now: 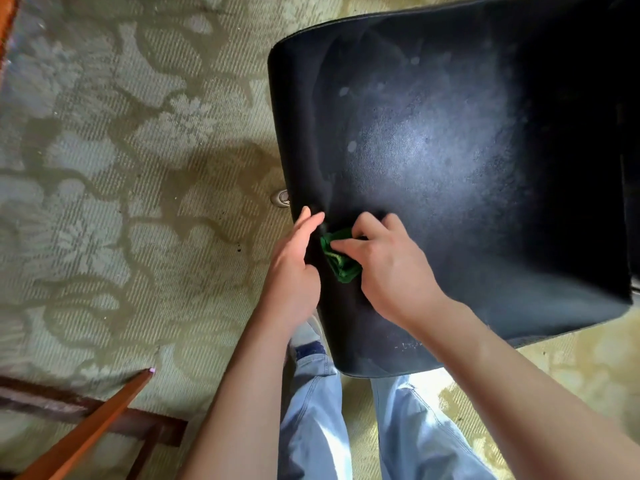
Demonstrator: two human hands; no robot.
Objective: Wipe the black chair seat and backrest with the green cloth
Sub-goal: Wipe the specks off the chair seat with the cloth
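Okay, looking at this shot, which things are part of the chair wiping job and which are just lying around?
Part of the job:
black chair seat
green cloth, bunched under the right hand
left hand, fingers straight, against the seat's edge

Just lying about:
patterned carpet
wooden furniture leg
small oval thing on the floor, too small to identify

**Hidden or cut off**

Green cloth (341, 259): mostly covered by right hand (384, 268); only a bunched part shows.
Black chair seat (450, 168): runs off the right and top edges; backrest can't be made out.
Chair foot (281, 198): just a sliver shows by the seat's left edge.
Wooden furniture leg (86, 431): cut at the bottom-left edge.
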